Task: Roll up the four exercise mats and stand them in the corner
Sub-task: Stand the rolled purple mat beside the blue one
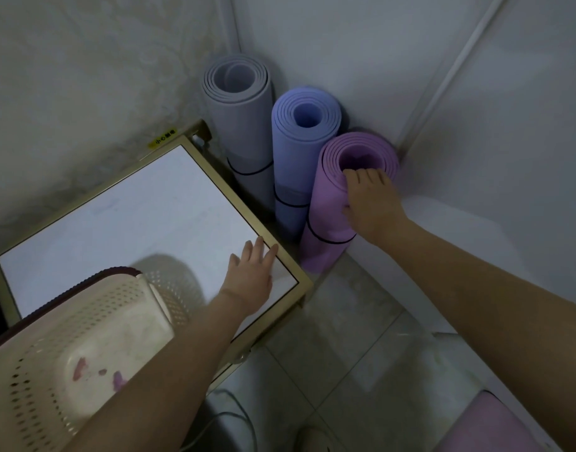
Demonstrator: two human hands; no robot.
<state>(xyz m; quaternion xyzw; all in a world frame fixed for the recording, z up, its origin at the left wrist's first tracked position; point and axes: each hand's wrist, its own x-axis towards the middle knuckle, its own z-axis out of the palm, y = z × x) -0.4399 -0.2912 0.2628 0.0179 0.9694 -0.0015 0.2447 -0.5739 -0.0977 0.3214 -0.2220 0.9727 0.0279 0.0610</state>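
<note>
Three of four look done; the purple mat (329, 203) stands in the corner, the right hand (373, 203) fingers (361, 176) clamped over its top rim; blue mat (296, 158) and grey mat (239, 106) stand just left of those fingers; left hand (249, 278) fingers (257, 249) lie apart on the worktop (117, 216); no fourth roll shows.

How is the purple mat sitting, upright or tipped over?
Upright: the purple mat stands on end, its rolled spiral facing up, right hand holding its top.
</note>
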